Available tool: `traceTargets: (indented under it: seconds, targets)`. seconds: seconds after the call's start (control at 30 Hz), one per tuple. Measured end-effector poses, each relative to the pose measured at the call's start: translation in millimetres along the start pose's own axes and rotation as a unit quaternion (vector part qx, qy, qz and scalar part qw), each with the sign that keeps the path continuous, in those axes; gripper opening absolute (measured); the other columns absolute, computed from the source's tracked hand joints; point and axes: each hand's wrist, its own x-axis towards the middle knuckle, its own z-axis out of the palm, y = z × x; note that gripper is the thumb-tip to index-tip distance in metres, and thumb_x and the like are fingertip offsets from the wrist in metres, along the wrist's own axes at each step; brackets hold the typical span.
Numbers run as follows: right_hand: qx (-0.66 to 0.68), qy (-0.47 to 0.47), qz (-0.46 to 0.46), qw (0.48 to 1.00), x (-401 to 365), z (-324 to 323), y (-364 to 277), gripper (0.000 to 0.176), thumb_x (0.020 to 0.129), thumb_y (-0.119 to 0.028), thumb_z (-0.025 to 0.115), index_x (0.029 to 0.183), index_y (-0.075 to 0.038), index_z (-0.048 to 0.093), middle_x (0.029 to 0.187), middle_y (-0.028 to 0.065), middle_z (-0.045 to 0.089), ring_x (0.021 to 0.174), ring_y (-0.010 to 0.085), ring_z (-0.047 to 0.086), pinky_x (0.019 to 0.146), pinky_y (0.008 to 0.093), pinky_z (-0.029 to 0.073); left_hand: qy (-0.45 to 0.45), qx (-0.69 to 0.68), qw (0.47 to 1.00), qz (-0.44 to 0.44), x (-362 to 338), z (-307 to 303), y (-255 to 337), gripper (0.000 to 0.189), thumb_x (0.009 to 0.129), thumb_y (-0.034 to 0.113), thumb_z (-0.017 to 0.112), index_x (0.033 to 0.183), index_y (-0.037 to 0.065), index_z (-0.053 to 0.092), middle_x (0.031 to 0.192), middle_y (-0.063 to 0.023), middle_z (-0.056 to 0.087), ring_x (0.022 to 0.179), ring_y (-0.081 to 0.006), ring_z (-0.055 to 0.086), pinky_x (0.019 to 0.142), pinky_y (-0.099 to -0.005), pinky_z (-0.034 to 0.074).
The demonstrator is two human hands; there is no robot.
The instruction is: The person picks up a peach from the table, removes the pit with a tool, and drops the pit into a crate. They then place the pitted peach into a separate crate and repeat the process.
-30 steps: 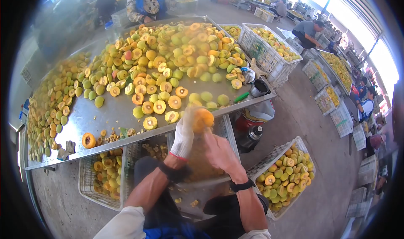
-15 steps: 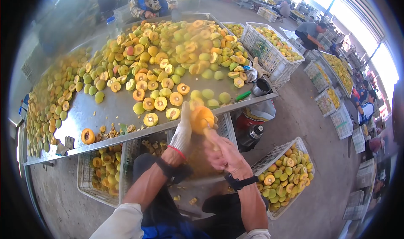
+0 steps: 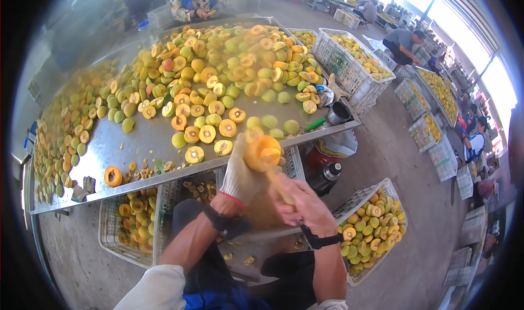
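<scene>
My left hand (image 3: pixel 238 173), in a white knitted glove, is closed around a halved yellow peach (image 3: pixel 255 156), cut side facing up and right. My right hand (image 3: pixel 307 205) is bare and wrapped round the pale handle of a pitting tool (image 3: pixel 282 187). The tool's tip meets the peach's middle, where an orange piece shows; the tip itself is hidden or blurred. Both hands are just in front of the metal table (image 3: pixel 180 174). Beyond them lie halved peaches (image 3: pixel 207 134) with pits showing, and a single pitted half (image 3: pixel 113 176) sits at the left.
A metal cup (image 3: pixel 339 113) and a green-handled tool (image 3: pixel 315 125) lie near the table's right corner. Below stands a thermos (image 3: pixel 329 172). Peach-filled crates stand at lower left (image 3: pixel 112 246) and lower right (image 3: pixel 357 280). Across the table, a person (image 3: pixel 199 1) handles something small.
My right hand has moved slightly right and down with the tool. An orange piece now shows at the peach's middle. The person opposite has brought their hands together.
</scene>
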Motion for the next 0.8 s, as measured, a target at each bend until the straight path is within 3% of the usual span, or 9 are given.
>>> traceTargets:
  seconds: [0.13, 0.23, 0.27, 0.33, 0.43, 0.47, 0.53, 0.6, 0.8]
  targets:
    - [-0.029, 0.1, -0.083, 0.991, -12, -30, -6, 0.049, 0.11, -0.051, 0.045, 0.093, -0.007, 0.057, 0.059, -0.0062, 0.042, 0.041, 0.0024, 0.035, 0.039, 0.0225, 0.035, -0.069, 0.037, 0.996, 0.039, 1, -10, 10, 0.064, 0.107, 0.06, 0.037, 0.138, 0.006, 0.053, 0.125, -0.0181, 0.064, 0.109, -0.0351, 0.064, 0.091, -0.0482, 0.054]
    - [-0.048, 0.183, -0.129, 0.973, -13, -52, -7, 0.048, 0.111, -0.05, 0.044, 0.093, -0.007, 0.056, 0.059, -0.0061, 0.042, 0.042, 0.0022, 0.036, 0.04, 0.0224, 0.036, -0.112, 0.212, 0.958, 0.159, -11, -5, 10, 0.065, 0.107, 0.059, 0.038, 0.142, 0.004, 0.05, 0.131, -0.0207, 0.062, 0.114, -0.0396, 0.063, 0.094, -0.0519, 0.053]
    - [-0.08, 0.221, -0.115, 0.965, -10, -58, -5, 0.048, 0.111, -0.048, 0.044, 0.091, -0.007, 0.056, 0.06, -0.0055, 0.043, 0.041, 0.0034, 0.037, 0.04, 0.0225, 0.036, -0.121, 0.235, 0.948, 0.176, -12, -4, 10, 0.066, 0.107, 0.058, 0.038, 0.143, 0.004, 0.049, 0.132, -0.0214, 0.061, 0.115, -0.0409, 0.063, 0.095, -0.0528, 0.053]
    - [-0.279, 0.245, -0.211, 0.904, 2, -78, 10, 0.048, 0.11, -0.047, 0.046, 0.089, -0.005, 0.056, 0.06, -0.0035, 0.046, 0.043, 0.0048, 0.041, 0.042, 0.0245, 0.037, -0.118, 0.186, 0.965, 0.145, -9, -7, 14, 0.065, 0.108, 0.057, 0.038, 0.144, 0.003, 0.048, 0.136, -0.0225, 0.06, 0.117, -0.0425, 0.062, 0.096, -0.0532, 0.053]
    - [-0.47, 0.331, -0.17, 0.8, 4, -70, 14, 0.046, 0.107, -0.041, 0.051, 0.089, 0.001, 0.057, 0.068, 0.0169, 0.063, 0.061, 0.0309, 0.063, 0.059, 0.0447, 0.049, -0.09, 0.064, 0.992, 0.064, -7, -9, 18, 0.064, 0.109, 0.056, 0.037, 0.144, 0.003, 0.048, 0.137, -0.0231, 0.059, 0.117, -0.0428, 0.063, 0.096, -0.0528, 0.053]
    - [-0.525, 0.338, -0.146, 0.768, 2, -68, 21, 0.045, 0.106, -0.04, 0.051, 0.09, 0.002, 0.058, 0.073, 0.0221, 0.065, 0.07, 0.0378, 0.066, 0.065, 0.0494, 0.05, -0.074, -0.013, 0.997, 0.021, -4, -12, 19, 0.063, 0.109, 0.055, 0.037, 0.143, 0.003, 0.049, 0.136, -0.0229, 0.06, 0.116, -0.0425, 0.063, 0.096, -0.0523, 0.053]
    - [-0.573, 0.326, -0.06, 0.75, -2, -56, 12, 0.044, 0.105, -0.037, 0.051, 0.093, 0.004, 0.061, 0.088, 0.0332, 0.066, 0.093, 0.0518, 0.064, 0.08, 0.0598, 0.049, -0.078, 0.003, 0.997, 0.024, -7, -11, 20, 0.063, 0.109, 0.056, 0.036, 0.143, 0.003, 0.049, 0.134, -0.0224, 0.061, 0.116, -0.0418, 0.063, 0.096, -0.0519, 0.053]
    - [-0.6, 0.313, -0.045, 0.735, -1, -55, 14, 0.044, 0.105, -0.037, 0.052, 0.094, 0.004, 0.064, 0.087, 0.0328, 0.068, 0.09, 0.0509, 0.066, 0.081, 0.0574, 0.051, -0.045, 0.007, 0.999, 0.027, -11, -2, 18, 0.061, 0.108, 0.056, 0.042, 0.142, 0.005, 0.049, 0.131, -0.018, 0.062, 0.111, -0.0407, 0.066, 0.086, -0.0491, 0.059]
    - [-0.612, 0.309, -0.016, 0.728, 0, -56, 20, 0.046, 0.105, -0.04, 0.052, 0.093, 0.004, 0.062, 0.088, 0.0318, 0.068, 0.091, 0.0499, 0.066, 0.081, 0.0574, 0.051, -0.04, 0.063, 0.996, 0.056, -7, -3, 14, 0.066, 0.106, 0.059, 0.044, 0.144, 0.006, 0.048, 0.133, -0.0166, 0.062, 0.114, -0.0377, 0.066, 0.091, -0.0483, 0.06]
